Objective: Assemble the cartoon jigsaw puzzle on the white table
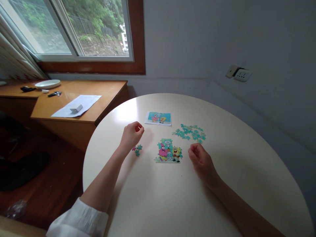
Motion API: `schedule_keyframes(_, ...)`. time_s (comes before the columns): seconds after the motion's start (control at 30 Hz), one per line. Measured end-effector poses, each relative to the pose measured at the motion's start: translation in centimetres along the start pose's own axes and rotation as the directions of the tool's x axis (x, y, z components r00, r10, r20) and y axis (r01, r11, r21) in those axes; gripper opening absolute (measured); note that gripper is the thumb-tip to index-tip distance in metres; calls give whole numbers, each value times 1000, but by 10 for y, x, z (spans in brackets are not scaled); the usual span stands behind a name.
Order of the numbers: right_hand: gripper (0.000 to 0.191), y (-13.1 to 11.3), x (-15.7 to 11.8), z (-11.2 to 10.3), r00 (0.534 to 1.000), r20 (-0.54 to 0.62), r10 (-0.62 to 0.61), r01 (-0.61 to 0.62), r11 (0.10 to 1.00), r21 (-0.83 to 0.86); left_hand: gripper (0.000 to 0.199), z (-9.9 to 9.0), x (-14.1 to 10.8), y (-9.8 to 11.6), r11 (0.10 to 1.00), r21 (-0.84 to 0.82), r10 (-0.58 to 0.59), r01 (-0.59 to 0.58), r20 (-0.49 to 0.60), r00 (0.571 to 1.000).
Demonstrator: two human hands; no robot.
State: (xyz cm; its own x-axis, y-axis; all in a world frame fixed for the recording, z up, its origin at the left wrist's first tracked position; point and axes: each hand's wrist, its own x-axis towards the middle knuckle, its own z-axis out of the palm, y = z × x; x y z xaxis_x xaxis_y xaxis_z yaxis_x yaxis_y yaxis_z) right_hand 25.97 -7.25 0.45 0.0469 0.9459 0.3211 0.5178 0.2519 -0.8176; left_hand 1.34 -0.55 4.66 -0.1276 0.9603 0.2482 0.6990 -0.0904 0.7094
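On the round white table (153,197) lies a partly joined jigsaw puzzle (169,151) with pink, grey-green and yellow cartoon figures. My left hand (132,133) hovers left of it with curled fingers, above a few loose puzzle pieces (137,150); what the fingers hold, if anything, is hidden. To the puzzle's right, my right hand (200,158) is closed, its fingers curled in, and I cannot make out anything in it. A pile of mostly teal puzzle pieces (190,132) is spread beyond my right hand. Behind the puzzle rests a creased picture sheet (158,118) showing similar figures.
A wooden desk (111,93) stands at the left under the window, bearing a white paper (90,100), a small white box (76,108) and a white plate (48,84). Wall sockets (243,75) are at the right.
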Motion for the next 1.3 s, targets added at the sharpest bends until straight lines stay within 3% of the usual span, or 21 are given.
schedule_keyframes(0.5, 17, -2, -2, -1, 999, 8, -44, 44, 999, -31, 15, -2, -1, 4, 1000, -25, -3, 3, -3, 1000)
schedule_keyframes(0.87, 20, 1, -1, 0, 1000, 21, -17, 15, 997, 81, 14, -3, -1, 4, 999, -37, 11, -12, -14, 1000)
schedule_keyframes(1.3, 17, 7, -2, 0, 999, 29, -31, 30, 999, 19, 15, 0, 0, 1, 1000, -16, -17, 18, 7, 1000)
